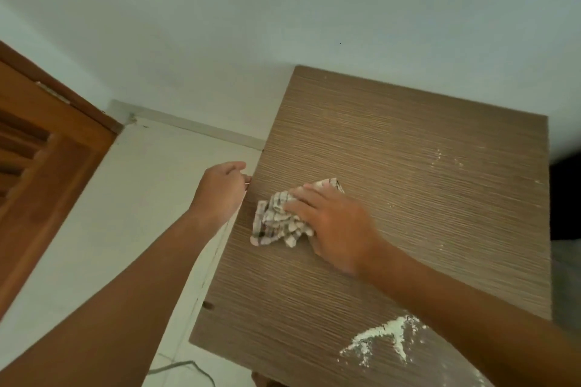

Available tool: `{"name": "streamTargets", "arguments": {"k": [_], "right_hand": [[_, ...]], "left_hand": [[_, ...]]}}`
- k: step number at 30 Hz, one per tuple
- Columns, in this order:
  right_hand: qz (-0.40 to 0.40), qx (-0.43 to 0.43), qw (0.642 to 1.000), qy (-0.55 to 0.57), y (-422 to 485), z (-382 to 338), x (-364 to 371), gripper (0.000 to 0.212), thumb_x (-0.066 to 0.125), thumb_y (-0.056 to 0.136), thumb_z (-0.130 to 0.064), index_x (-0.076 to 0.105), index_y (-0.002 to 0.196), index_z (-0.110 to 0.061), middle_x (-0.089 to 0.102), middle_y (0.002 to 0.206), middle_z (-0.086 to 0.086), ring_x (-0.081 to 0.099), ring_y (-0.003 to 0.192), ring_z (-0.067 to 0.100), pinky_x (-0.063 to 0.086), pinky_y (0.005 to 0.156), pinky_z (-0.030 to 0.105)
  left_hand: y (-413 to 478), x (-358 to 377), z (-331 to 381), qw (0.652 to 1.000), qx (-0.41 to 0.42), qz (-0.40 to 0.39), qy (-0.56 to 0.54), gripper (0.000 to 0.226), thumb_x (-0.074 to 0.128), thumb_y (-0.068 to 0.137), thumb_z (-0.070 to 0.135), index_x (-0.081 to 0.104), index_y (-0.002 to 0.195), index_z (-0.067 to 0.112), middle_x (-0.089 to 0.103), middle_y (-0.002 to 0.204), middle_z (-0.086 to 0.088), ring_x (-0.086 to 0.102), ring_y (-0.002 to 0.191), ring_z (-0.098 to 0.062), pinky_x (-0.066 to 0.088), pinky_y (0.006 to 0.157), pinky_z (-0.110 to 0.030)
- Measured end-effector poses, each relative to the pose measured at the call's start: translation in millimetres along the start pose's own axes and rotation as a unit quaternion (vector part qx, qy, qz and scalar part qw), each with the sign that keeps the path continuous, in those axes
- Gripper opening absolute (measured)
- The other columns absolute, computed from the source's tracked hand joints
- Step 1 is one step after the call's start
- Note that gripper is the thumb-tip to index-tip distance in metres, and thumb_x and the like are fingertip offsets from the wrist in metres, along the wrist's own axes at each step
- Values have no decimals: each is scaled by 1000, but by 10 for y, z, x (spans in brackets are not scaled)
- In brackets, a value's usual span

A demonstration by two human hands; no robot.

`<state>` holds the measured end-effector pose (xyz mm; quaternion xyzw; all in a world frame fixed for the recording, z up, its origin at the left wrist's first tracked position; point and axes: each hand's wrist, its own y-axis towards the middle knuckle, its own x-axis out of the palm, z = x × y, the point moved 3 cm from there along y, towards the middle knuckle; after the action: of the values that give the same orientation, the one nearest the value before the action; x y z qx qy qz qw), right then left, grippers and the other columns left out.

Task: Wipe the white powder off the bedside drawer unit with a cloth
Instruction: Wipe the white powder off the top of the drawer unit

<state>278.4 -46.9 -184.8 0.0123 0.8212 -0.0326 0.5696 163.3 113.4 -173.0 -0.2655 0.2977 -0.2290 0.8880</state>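
Checked cloth (276, 221) beneath right hand (336, 226) fingers (301, 195) — straight, pressing down; left hand (220, 192) fingers hidden.

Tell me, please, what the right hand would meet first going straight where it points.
Beyond the cloth it presses, the right hand probably meets the left hand beside the drawer unit.

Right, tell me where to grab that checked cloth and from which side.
Probably pinch the crumpled folds at the left end of the cloth, coming down from the left. The fabric stands up in ridges there, giving fingers something to close on, while the right hand lies flat over its right end.
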Motion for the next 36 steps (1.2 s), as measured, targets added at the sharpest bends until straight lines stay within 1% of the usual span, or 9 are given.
{"name": "streamTargets", "arguments": {"k": [4,6,9,12,17,20,24,29,36], "right_hand": [[-86,-45,995,20,-816,-292,86,63,80,59,-38,60,118,-36,63,121,-13,61,106,12,59,69,32],[-85,-54,993,64,-1134,-348,18,49,72,69,-48,58,114,-38,62,115,-17,61,98,6,57,65,27],[-19,21,992,123,-1354,-241,-314,43,55,75,-55,53,116,-41,59,113,-20,61,92,-4,54,63,16],[83,116,978,151,-1413,83,-655,44,56,79,-38,52,122,-40,59,118,-21,58,100,-5,52,73,15],[195,271,929,161,-1284,935,-1073,44,52,86,-12,56,124,-35,60,117,-19,56,103,0,45,82,19],[198,378,898,111,-1085,1454,-1205,47,53,88,-11,54,127,-37,59,124,-12,55,112,12,43,87,32],[203,430,877,67,-817,2002,-1215,45,49,86,-11,55,124,-34,61,123,-3,57,110,22,44,85,37],[152,404,900,54,-648,2226,-866,56,49,83,-3,49,137,-18,48,142,7,40,132,26,29,111,50],[86,246,964,62,-1057,1213,-362,65,74,75,-13,51,135,-25,44,146,2,35,139,24,22,114,53]], "left_hand": [[-111,84,108,983,104,-6,151,40,37,99,13,56,134,16,59,130,2,58,111,-13,44,98,-26],[-177,199,162,962,165,-16,218,43,36,100,14,50,141,17,53,136,5,56,108,-7,40,91,-14],[-237,465,186,922,246,-32,296,48,39,100,22,38,148,18,32,155,1,38,137,-16,33,112,-31],[-319,799,235,891,261,-76,364,54,43,99,35,30,151,26,13,162,2,30,143,-25,31,114,-44],[-423,1356,396,830,251,-128,481,63,42,99,40,14,155,29,-6,164,-1,-4,150,-23,10,118,-52],[-426,1525,490,827,241,-113,495,57,39,101,33,18,154,26,-3,163,-1,-4,150,-23,15,116,-59],[-427,1551,508,831,232,-105,494,57,37,100,22,18,154,28,-2,164,0,-3,150,-23,17,116,-58],[-439,1550,497,828,231,-104,500,61,39,99,17,16,154,30,-4,164,1,-6,150,-22,16,117,-58],[-367,1522,490,837,221,-126,484,61,37,98,14,18,154,31,-4,164,2,-7,150,-21,15,117,-56]]}}
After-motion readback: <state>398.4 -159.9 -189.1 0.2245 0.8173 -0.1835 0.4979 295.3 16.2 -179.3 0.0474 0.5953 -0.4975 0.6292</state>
